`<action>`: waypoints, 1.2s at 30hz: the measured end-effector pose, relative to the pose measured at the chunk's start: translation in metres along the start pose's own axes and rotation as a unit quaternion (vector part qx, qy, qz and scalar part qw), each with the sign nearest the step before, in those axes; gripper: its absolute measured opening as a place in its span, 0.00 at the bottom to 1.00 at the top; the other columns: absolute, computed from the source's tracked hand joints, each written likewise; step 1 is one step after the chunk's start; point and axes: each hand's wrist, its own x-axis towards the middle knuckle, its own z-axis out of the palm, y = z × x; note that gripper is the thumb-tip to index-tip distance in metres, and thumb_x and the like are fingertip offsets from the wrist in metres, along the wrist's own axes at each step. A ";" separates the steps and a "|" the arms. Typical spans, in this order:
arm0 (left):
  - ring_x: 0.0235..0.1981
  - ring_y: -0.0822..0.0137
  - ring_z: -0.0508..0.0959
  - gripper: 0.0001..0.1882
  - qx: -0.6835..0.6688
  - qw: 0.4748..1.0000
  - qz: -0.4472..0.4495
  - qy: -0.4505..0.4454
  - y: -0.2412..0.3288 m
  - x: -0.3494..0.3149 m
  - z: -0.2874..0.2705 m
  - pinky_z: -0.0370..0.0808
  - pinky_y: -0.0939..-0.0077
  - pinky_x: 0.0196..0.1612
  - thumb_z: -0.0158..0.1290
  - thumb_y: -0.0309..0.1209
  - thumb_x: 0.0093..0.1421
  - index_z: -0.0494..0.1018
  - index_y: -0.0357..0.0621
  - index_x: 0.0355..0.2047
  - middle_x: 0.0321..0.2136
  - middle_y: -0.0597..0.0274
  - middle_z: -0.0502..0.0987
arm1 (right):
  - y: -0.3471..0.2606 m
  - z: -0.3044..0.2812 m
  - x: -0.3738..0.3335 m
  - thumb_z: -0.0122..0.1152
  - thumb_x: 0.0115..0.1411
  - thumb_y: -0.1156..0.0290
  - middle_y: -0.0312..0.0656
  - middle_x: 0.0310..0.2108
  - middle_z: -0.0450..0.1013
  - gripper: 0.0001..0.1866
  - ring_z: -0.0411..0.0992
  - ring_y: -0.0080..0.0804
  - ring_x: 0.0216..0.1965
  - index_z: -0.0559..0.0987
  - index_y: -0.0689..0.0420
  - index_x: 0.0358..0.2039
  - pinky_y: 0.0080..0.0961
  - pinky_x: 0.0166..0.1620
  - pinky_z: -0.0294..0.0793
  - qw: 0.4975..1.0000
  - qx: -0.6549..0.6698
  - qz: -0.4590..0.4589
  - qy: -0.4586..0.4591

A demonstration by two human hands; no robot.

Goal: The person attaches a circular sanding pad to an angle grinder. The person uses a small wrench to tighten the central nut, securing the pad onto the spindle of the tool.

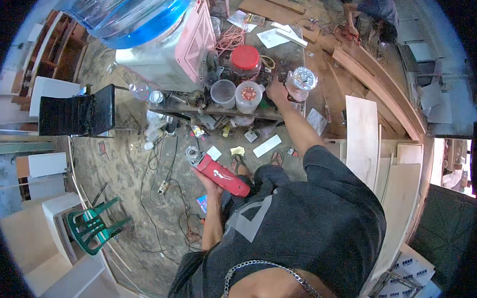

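Note:
My left hand (210,185) is closed around the body of a red angle grinder (224,179), held low in front of me. The grinder's metal head points up and to the left, and no disc shows on it. My right arm stretches forward over a cluttered table, where my right hand (275,91) is among dark small items. Its fingers are too small and shadowed to read. Just left of that hand stand a whitish jug (249,99) with reddish pieces inside and a clear cup (223,93). A red-lidded jar (245,59) is behind them; a clear container with a foil-like top (303,80) stands to the right.
A water dispenser (163,57) with a blue bottle stands at the table's left. Cords (147,198) trail over the floor near a green chair (96,225). Wooden boards (361,137) lean on the right. Another person (377,14) bends over wood at the far right.

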 end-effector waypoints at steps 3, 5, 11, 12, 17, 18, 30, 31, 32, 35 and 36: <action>0.19 0.59 0.74 0.45 0.033 0.999 0.016 -0.011 0.007 -0.002 0.003 0.74 0.63 0.23 0.27 0.74 0.46 0.67 0.41 0.33 0.20 0.59 0.72 | 0.010 0.005 0.023 0.50 0.50 0.66 0.55 0.43 0.69 0.28 0.69 0.49 0.45 0.61 0.57 0.52 0.41 0.46 0.69 0.996 -0.061 -0.044 0.039; 0.19 0.59 0.73 0.44 0.030 0.999 0.015 -0.012 0.014 -0.004 0.001 0.74 0.63 0.24 0.27 0.74 0.46 0.67 0.42 0.31 0.20 0.59 0.72 | 0.010 0.010 0.028 0.51 0.50 0.66 0.53 0.43 0.70 0.28 0.69 0.48 0.45 0.61 0.55 0.53 0.41 0.46 0.69 0.997 -0.039 -0.059 0.034; 0.20 0.60 0.73 0.42 -0.011 1.000 0.017 0.005 0.027 -0.004 -0.009 0.74 0.63 0.24 0.28 0.74 0.45 0.66 0.46 0.30 0.20 0.59 0.71 | 0.011 0.015 0.024 0.54 0.49 0.66 0.49 0.46 0.68 0.27 0.69 0.50 0.44 0.64 0.51 0.52 0.42 0.45 0.70 0.990 0.016 -0.132 0.037; 0.20 0.60 0.73 0.42 -0.012 1.000 0.015 0.005 0.028 -0.004 -0.009 0.74 0.63 0.24 0.28 0.74 0.45 0.66 0.46 0.30 0.20 0.59 0.71 | 0.008 0.016 0.017 0.51 0.51 0.66 0.49 0.45 0.68 0.21 0.69 0.50 0.43 0.68 0.51 0.48 0.42 0.43 0.70 0.987 0.019 -0.131 0.092; 0.20 0.60 0.73 0.42 0.024 0.999 0.018 -0.011 0.033 0.005 -0.011 0.73 0.63 0.24 0.27 0.74 0.46 0.67 0.46 0.31 0.20 0.59 0.71 | 0.018 0.014 0.032 0.46 0.56 0.65 0.50 0.44 0.67 0.16 0.69 0.52 0.40 0.70 0.52 0.45 0.45 0.40 0.70 0.975 0.041 -0.142 0.167; 0.20 0.60 0.73 0.42 0.024 0.999 0.018 -0.013 0.034 0.005 -0.013 0.73 0.63 0.24 0.27 0.74 0.46 0.67 0.46 0.31 0.20 0.59 0.71 | 0.017 0.015 0.037 0.48 0.54 0.66 0.50 0.44 0.66 0.18 0.70 0.52 0.39 0.68 0.51 0.46 0.45 0.39 0.71 0.975 0.040 -0.125 0.179; 0.21 0.60 0.73 0.40 -0.003 0.999 0.021 0.024 0.044 -0.010 -0.021 0.74 0.62 0.26 0.30 0.72 0.48 0.66 0.45 0.31 0.20 0.60 0.71 | 0.025 0.025 0.078 0.45 0.57 0.67 0.53 0.39 0.67 0.12 0.67 0.56 0.38 0.69 0.58 0.39 0.46 0.41 0.67 0.949 0.046 -0.170 0.261; 0.21 0.61 0.73 0.40 -0.014 0.999 0.034 0.034 0.043 -0.010 -0.020 0.74 0.63 0.26 0.30 0.72 0.48 0.66 0.45 0.30 0.20 0.59 0.71 | 0.026 0.026 0.075 0.45 0.57 0.69 0.53 0.39 0.67 0.11 0.67 0.55 0.39 0.69 0.59 0.39 0.44 0.41 0.67 0.925 0.039 -0.214 0.311; 0.21 0.61 0.73 0.40 -0.024 0.998 0.045 0.042 0.042 -0.010 -0.017 0.74 0.63 0.26 0.30 0.72 0.48 0.66 0.45 0.30 0.20 0.59 0.71 | 0.029 0.024 0.073 0.45 0.56 0.72 0.54 0.39 0.67 0.11 0.66 0.55 0.39 0.69 0.60 0.39 0.43 0.42 0.66 0.896 0.032 -0.256 0.361; 0.21 0.62 0.72 0.40 -0.024 0.994 0.077 0.079 0.042 -0.020 -0.010 0.73 0.62 0.26 0.29 0.72 0.48 0.67 0.45 0.29 0.20 0.60 0.71 | 0.016 0.020 0.023 0.46 0.55 0.74 0.53 0.37 0.68 0.12 0.66 0.54 0.38 0.68 0.61 0.40 0.40 0.42 0.65 0.890 0.171 -0.257 0.335; 0.21 0.62 0.72 0.40 -0.024 0.993 0.090 0.067 0.040 -0.016 -0.013 0.73 0.62 0.26 0.29 0.72 0.48 0.67 0.46 0.30 0.21 0.61 0.71 | 0.022 0.017 0.008 0.46 0.55 0.73 0.53 0.37 0.68 0.12 0.67 0.53 0.39 0.69 0.61 0.40 0.39 0.42 0.65 0.897 0.167 -0.247 0.327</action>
